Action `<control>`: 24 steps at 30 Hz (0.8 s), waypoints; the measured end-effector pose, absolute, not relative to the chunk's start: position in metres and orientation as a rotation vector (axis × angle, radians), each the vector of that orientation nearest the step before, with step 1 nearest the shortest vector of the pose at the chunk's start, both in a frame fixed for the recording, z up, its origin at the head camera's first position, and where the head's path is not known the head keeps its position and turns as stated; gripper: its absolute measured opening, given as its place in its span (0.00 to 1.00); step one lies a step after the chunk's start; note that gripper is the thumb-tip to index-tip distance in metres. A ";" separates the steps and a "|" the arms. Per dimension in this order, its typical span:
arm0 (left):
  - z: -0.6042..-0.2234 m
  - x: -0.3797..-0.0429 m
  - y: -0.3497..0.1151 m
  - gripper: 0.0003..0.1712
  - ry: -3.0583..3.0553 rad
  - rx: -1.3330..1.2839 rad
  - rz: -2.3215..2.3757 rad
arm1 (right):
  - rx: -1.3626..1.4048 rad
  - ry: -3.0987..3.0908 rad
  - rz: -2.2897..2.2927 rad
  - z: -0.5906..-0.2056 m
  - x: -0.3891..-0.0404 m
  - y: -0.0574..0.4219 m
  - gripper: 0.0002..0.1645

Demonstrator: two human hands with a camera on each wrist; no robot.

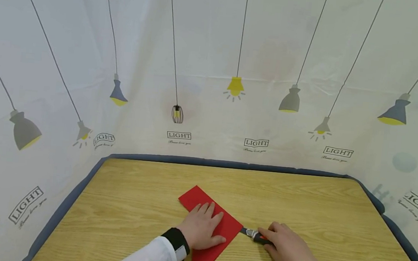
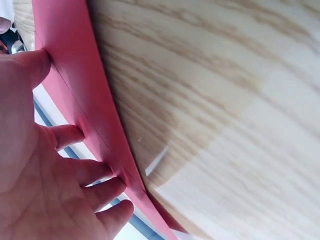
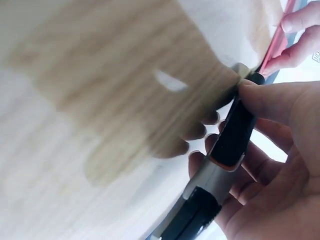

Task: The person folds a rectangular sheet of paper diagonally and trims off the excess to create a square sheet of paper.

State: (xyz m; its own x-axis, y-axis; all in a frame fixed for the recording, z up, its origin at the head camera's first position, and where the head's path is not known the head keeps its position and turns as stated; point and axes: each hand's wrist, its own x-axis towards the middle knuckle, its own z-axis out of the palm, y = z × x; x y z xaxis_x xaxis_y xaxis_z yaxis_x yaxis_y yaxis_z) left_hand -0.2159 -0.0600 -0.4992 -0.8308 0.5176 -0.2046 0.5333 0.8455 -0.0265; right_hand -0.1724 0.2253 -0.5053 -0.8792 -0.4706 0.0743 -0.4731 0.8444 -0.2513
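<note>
1. Red sheet (image 1: 228, 225), folded: on my head feed it lies on the wooden table (image 1: 130, 207), and I take it as my landmark. Its near end narrows toward the person. The left hand (image 1: 203, 226) rests on top of it, fingers extended and thumb spread, pressing rather than gripping. A black wristband (image 1: 176, 241) sits on that wrist, just off the sheet's left edge. Right beside the sheet's right-hand corner, the right hand (image 1: 290, 248) grips a knife-like tool (image 1: 260, 237); the tool's dark tip meets that corner, though I can't tell whether it goes between the layers or under them. Well behind the sheet, a dark blue border (image 1: 209, 163) edges the table, and a pale curtain (image 1: 210, 42) printed with hanging lamps rises beyond it.

2. Through the left wrist camera, I see the sheet at a slant, a thin dark line running along its length. The left thumb touches it, and the other fingers reach out along it, uncurled. A small part of the tool shows past the sheet's far end.

3. From the right wrist, I see the sheet nearly edge-on, left fingers against it. The right thumb pins the tool's black part close to the sheet, fingers curled behind; an orange band and silver section show farther from the sheet.
</note>
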 end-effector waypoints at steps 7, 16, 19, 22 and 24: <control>-0.498 -0.215 -0.061 0.46 2.837 0.831 -0.120 | 0.755 -3.052 0.408 -0.501 -0.175 0.224 0.26; -0.500 -0.213 -0.062 0.46 2.837 0.803 -0.072 | 0.742 -3.075 0.396 -0.500 -0.176 0.222 0.26; -0.500 -0.213 -0.062 0.46 2.835 0.798 -0.080 | 0.742 -3.066 0.398 -0.501 -0.177 0.222 0.26; -0.499 -0.213 -0.061 0.47 2.836 0.800 -0.092 | 0.746 -3.047 0.401 -0.501 -0.177 0.223 0.26; -0.499 -0.213 -0.061 0.47 2.835 0.803 -0.097 | 0.753 -3.037 0.403 -0.501 -0.177 0.224 0.26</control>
State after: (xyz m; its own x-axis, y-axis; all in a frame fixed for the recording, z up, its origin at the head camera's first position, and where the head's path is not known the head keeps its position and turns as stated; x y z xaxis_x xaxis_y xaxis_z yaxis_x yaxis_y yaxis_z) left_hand -0.2128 -0.0610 -0.4989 -0.8342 0.5127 -0.2030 0.5254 0.8508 -0.0102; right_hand -0.1769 0.2237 -0.5013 -0.8859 -0.4614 0.0483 -0.4581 0.8534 -0.2488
